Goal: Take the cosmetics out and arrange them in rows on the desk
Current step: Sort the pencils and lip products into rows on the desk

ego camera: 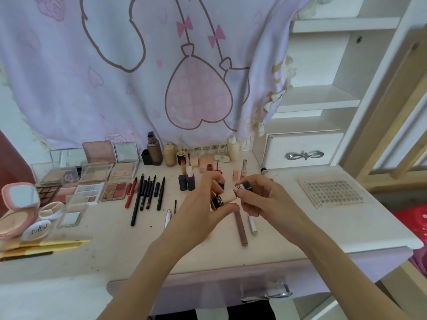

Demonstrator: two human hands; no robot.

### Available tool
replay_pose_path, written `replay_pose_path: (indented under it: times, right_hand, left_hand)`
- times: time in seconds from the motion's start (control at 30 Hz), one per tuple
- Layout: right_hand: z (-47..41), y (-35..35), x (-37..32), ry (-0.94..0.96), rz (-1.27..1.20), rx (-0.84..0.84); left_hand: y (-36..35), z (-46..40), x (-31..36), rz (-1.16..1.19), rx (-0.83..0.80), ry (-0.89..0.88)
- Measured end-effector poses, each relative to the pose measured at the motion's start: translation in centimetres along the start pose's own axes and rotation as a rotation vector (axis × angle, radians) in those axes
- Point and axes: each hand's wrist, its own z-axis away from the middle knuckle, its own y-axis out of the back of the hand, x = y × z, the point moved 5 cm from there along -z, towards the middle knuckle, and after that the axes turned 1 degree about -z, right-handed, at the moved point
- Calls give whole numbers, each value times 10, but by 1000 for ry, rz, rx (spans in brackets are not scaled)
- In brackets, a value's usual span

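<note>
Holding a small lip-gloss tube [225,199] above the middle of the surface [323,227], the left hand [208,199] has its fingers curled round the tube's dark labelled end, while the right hand [261,195] pinches a black cap [242,186] just beside the tube's pale end. Rows of palettes [92,181] and pencils [147,192] lie to the left; a brown lip pencil [241,228] and a white tube [252,225] lie below the hands.
</note>
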Motion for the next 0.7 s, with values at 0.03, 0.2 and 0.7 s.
replay_pose_path:
  times: [0.03, 0.2, 0.7]
  right_hand:
    - [-1, 0, 0, 1, -10, -3]
    - [-3, 6, -3, 35, -3, -55]
    - [-8, 26, 1, 50, 301, 16]
  left_hand:
    - [-1, -1, 1, -24, -4, -18]
    - [-2, -5, -1, -43, -61, -63]
    - [-14, -14, -9, -172, -39, -45]
